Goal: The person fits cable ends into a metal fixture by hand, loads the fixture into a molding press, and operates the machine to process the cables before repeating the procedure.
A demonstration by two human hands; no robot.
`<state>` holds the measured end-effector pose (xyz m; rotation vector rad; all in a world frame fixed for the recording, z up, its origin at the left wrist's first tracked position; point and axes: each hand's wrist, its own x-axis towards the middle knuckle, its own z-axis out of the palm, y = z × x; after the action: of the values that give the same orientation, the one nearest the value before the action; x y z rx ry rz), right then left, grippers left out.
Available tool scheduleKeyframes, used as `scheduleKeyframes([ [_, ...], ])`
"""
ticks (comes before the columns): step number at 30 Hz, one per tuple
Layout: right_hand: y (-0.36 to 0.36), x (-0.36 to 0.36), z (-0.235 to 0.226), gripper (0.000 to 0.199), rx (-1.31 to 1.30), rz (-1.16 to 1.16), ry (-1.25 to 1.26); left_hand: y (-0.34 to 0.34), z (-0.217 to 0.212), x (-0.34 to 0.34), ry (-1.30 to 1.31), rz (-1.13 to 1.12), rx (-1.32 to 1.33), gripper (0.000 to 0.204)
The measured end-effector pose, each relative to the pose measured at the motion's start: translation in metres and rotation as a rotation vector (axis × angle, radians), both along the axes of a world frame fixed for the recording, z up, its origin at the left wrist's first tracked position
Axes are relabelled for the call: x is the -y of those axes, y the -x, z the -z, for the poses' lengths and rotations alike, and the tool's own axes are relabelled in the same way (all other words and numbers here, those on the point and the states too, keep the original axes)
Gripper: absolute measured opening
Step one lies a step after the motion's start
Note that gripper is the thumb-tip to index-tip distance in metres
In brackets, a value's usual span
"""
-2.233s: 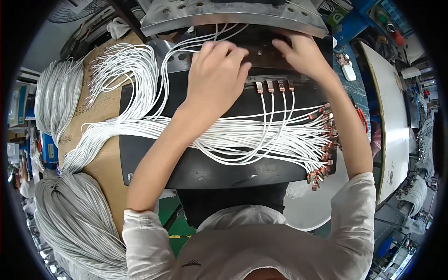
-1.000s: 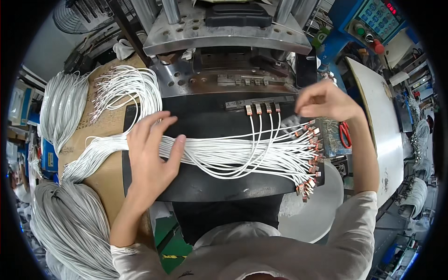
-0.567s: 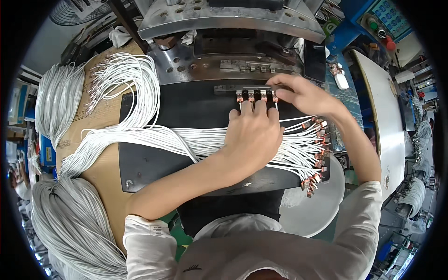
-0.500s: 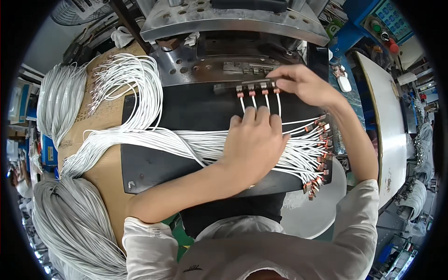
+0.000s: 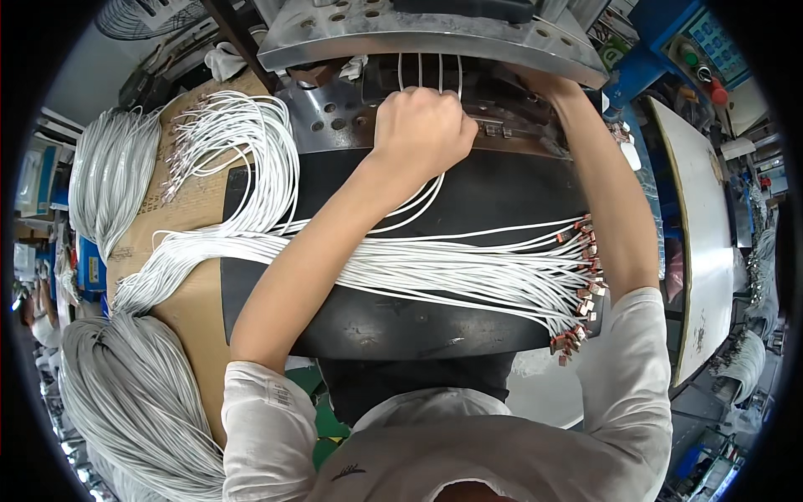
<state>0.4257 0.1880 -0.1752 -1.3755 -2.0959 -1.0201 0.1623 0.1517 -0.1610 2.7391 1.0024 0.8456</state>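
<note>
My left hand (image 5: pixel 424 131) is closed in a fist around several thin white cables (image 5: pixel 441 72). They run forward from my knuckles under the thick steel press plate (image 5: pixel 435 46), where their far ends are hidden. Below the fist, their slack curves back over the black mat (image 5: pixel 468 188). My right hand (image 5: pixel 542 82) reaches under the right part of that plate; its fingers are hidden in the dark gap. Across the mat lies a thick bundle of white cables (image 5: pixel 468 261), with small metal-and-orange connectors (image 5: pixel 584 289) fanned out at its right end.
Coiled white cables (image 5: pixel 251 142) lie on cardboard (image 5: pixel 188 284) at the left, between two large grey-white cable hanks (image 5: pixel 117 184). A blue control box (image 5: pixel 707 46) with buttons stands at the far right. Beside me is a pale board (image 5: pixel 698 259). A white basin (image 5: pixel 544 389) sits below the mat.
Both hands have moved forward from the mat to the press. The held cables' connector ends and the metal holder bar have gone from view under the plate. My left hand has closed into a fist.
</note>
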Motion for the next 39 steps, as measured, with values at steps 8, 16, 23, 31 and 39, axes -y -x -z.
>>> scheduleKeyframes([
  [8, 0.047, 0.015, -0.007, 0.037, -0.603, -0.064, 0.256, -0.004, -0.006, -0.004, 0.019, -0.04, -0.057, 0.032],
  [16, 0.122, 0.26, -0.051, 0.051, -1.105, -0.695, 1.245, 0.116, -0.061, 0.121, 0.924, 0.394, 0.31, 0.034],
  [23, 0.194, 0.449, 0.078, 0.066, -2.275, -0.052, 1.362, 0.251, 0.087, 0.257, 1.692, -0.016, 0.647, 0.061],
  [31, 0.207, 0.436, 0.147, 0.049, -2.812, 0.003, 0.584, 0.25, 0.148, 0.272, 1.621, -0.608, 1.086, 0.038],
  [39, 0.202, 0.442, 0.165, 0.057, -2.739, -0.219, 0.704, 0.242, 0.129, 0.258, 1.574, -0.725, 1.17, 0.019],
])
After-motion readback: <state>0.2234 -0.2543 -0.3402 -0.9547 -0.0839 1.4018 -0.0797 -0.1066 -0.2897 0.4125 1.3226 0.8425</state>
